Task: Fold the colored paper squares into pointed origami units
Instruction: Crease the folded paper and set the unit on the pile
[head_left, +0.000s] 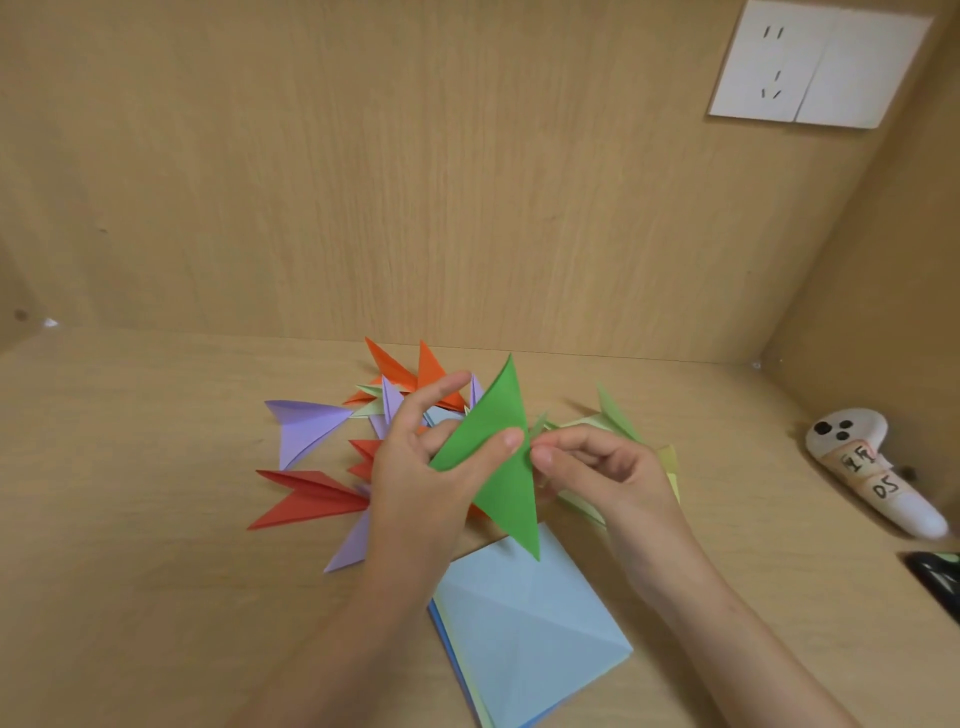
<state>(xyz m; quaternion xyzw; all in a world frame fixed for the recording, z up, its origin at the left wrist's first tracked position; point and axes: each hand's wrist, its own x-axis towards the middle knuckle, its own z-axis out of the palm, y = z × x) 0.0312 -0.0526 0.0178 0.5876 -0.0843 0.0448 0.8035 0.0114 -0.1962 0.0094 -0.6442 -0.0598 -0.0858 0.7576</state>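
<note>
I hold a folded green paper (501, 457) above the desk; it is a long shape with points at top and bottom. My left hand (421, 467) pinches it, thumb on its front and fingers behind, the index finger stretched upward. My right hand (597, 467) pinches the paper's right edge with curled fingers. Behind my hands lie finished pointed units: a red one (306, 499), purple ones (304, 426), orange ones (415, 371) and pale green ones (618, 415). A stack of flat squares with a creased light blue sheet (524, 634) on top lies near me.
The wooden desk (130, 519) is closed in by a back panel and a right side wall. A white handheld controller (872, 467) with a handwritten label lies at the right. A dark object (935, 577) sits at the right edge. A white wall socket (815, 62) is at upper right.
</note>
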